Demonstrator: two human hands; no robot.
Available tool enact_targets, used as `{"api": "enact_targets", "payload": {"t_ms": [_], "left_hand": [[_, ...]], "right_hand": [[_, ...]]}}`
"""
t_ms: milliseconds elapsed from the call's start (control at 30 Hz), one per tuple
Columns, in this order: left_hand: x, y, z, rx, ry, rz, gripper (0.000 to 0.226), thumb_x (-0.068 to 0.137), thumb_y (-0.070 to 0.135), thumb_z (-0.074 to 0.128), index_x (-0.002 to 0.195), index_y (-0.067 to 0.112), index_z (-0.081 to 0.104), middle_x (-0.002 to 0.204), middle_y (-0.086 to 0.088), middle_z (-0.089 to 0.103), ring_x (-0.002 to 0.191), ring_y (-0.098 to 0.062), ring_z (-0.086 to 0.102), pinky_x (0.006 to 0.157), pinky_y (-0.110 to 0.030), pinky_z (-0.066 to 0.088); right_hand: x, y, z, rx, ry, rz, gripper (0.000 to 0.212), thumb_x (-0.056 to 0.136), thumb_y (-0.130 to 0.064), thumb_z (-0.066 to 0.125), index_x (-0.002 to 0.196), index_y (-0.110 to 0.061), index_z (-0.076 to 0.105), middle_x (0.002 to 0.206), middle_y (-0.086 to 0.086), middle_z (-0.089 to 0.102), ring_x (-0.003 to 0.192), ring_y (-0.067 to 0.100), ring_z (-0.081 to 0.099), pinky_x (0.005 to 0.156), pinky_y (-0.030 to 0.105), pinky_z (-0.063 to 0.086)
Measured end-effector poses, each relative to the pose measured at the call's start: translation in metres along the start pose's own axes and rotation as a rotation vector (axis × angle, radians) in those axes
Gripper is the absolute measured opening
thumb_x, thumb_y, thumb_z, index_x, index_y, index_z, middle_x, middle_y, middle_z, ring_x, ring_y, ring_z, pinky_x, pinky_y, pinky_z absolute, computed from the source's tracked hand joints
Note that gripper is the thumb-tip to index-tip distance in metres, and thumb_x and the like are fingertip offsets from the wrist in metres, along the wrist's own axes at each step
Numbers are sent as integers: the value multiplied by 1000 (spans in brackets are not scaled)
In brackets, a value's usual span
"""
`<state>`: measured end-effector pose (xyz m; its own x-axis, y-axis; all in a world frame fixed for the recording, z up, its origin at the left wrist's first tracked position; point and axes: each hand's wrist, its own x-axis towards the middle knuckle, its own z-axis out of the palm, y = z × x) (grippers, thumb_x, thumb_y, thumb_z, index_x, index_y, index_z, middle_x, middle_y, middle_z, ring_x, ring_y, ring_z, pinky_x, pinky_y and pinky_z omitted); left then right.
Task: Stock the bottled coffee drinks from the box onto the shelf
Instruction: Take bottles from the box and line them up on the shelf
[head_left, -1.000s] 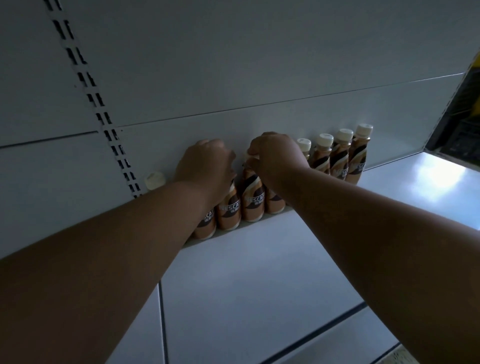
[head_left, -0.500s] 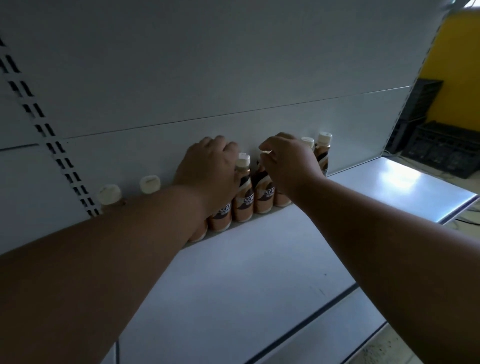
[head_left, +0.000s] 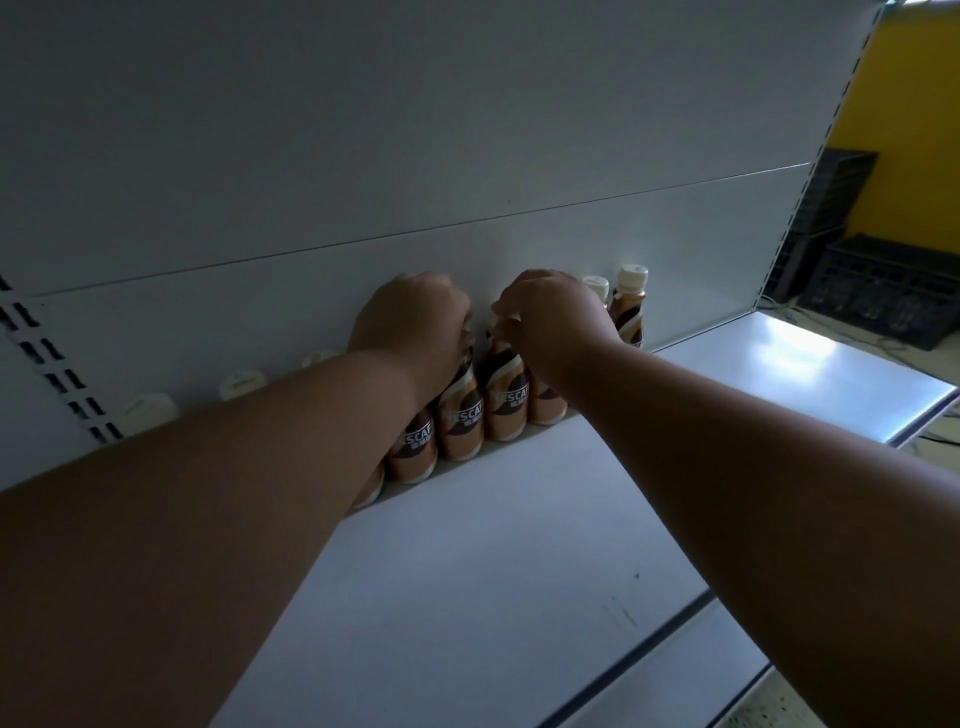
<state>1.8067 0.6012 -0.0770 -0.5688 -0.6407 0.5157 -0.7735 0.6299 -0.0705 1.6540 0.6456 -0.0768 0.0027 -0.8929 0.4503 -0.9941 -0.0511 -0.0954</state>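
Note:
A row of brown and tan bottled coffee drinks (head_left: 462, 423) with cream caps stands along the back wall of the white shelf (head_left: 498, 545). My left hand (head_left: 410, 327) is closed over the top of one bottle in the middle of the row. Just to its right, my right hand (head_left: 553, 322) grips the cap of the neighbouring bottle (head_left: 506, 405). More bottles (head_left: 628, 312) stand to the right of my hands, and only the caps (head_left: 236, 384) of those on the left show above my forearm. The box is out of view.
The grey back panel (head_left: 415, 156) has slotted uprights at the left (head_left: 57, 374) and the right. Beyond the shelf's right end are black crates (head_left: 883, 291) on the floor against a yellow wall (head_left: 909, 130).
The view has swung left to right, so fewer bottles show to the right of my hands. Both hands stay on the bottle tops in the middle of the row.

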Motion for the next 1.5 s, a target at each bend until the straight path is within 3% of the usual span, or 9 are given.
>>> {"api": "enact_targets", "payload": {"t_ms": [133,400,567,700,900,1067,1233,1333,1500], "left_hand": [[-1,1,0,-2,8,5,16,87,18,60,92,10,73,92,-12,61,91,-34,57,71,-38,47],[3,4,2,-23,19,-7,16,83,16,59,93,8,69,94,-13,59,92,-36,55,71,-38,45],[13,21,3,-42,69,27,21,82,19,58,99,10,64,100,-12,61,94,-33,54,76,-38,43],[32,41,7,-107,56,94,27,86,19,54,109,9,63,108,-12,60,99,-31,53,83,-40,44],[70,68,22,-90,4,61,27,87,17,56,111,11,63,109,-11,58,100,-30,52,80,-38,44],[81,78,29,29,-91,71,13,86,18,57,93,10,65,99,-11,59,94,-31,55,69,-36,41],[83,76,33,32,-56,101,10,88,21,59,91,12,62,88,-6,50,90,-29,53,67,-33,36],[83,73,37,-34,-49,107,18,85,29,64,93,13,63,95,-8,57,93,-30,53,69,-33,37],[82,76,38,-41,-1,111,20,83,30,66,92,12,63,95,-10,57,95,-32,53,69,-33,34]], "right_hand": [[8,0,1,25,25,64,18,91,-13,58,99,-12,73,105,5,67,94,23,64,81,36,55],[9,5,-4,42,-30,29,22,95,-20,55,106,-11,72,111,6,68,99,22,64,86,34,53],[-6,36,-10,230,214,139,26,95,-21,57,118,-16,67,119,2,66,106,18,62,87,27,47],[-4,63,-13,134,118,189,31,94,-21,58,124,-18,64,126,1,62,118,21,54,94,30,42],[1,98,-3,102,83,268,36,91,-10,53,123,-19,66,129,1,61,122,22,51,97,29,41],[4,105,5,71,-21,163,44,94,-7,47,135,-20,56,146,-1,49,135,20,42,112,29,33],[12,109,7,119,67,215,32,89,-10,56,116,-20,70,122,0,65,109,22,62,91,24,47],[18,108,5,32,68,209,23,85,-8,59,100,-15,75,107,4,68,93,26,66,81,35,56],[21,106,9,39,98,238,17,85,-11,59,91,-12,75,100,6,67,87,28,65,72,31,54]]}}
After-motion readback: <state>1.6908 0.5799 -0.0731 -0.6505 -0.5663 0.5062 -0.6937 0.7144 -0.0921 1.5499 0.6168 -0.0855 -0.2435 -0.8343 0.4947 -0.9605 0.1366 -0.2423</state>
